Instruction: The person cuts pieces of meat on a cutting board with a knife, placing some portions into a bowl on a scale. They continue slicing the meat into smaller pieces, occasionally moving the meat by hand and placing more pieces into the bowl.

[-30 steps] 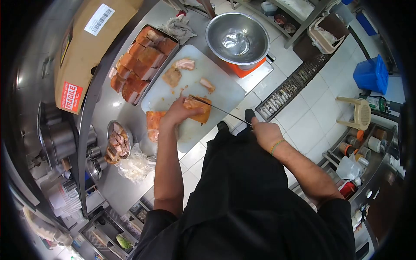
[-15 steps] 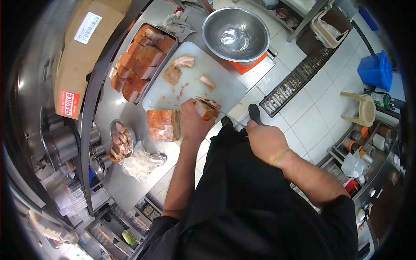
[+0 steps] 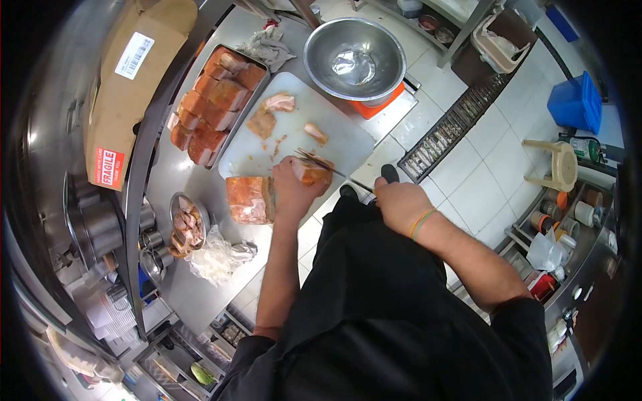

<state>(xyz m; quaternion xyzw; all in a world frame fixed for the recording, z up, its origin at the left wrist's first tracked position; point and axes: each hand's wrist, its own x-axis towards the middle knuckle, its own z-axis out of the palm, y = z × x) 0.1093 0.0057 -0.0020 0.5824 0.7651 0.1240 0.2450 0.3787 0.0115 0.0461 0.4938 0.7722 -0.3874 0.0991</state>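
Note:
On the near edge of the white cutting board (image 3: 348, 144), my left hand (image 3: 293, 190) grips a piece of browned meat (image 3: 313, 172). My right hand (image 3: 403, 208) is closed around the handle of a knife (image 3: 349, 178), whose blade reaches left over the top of that piece. A larger meat block (image 3: 249, 199) sits just left of my left hand. Pale meat trimmings (image 3: 279, 103) and a small meat scrap (image 3: 314, 133) lie on the board. Beside the board stands a metal tray (image 3: 235, 132) filled with cut meat blocks (image 3: 219, 100).
A large steel bowl (image 3: 354, 59) stands on an orange-topped base (image 3: 378, 107) beyond the board. A bowl of meat pieces (image 3: 188, 220) and crumpled plastic (image 3: 217, 257) lie at the left. A cloth (image 3: 267, 47) is behind the tray. A cardboard box (image 3: 137, 87) is on the upper-left shelf.
The knife and my right hand have shifted slightly left, with the blade now further over the meat piece. The whole view has moved a little.

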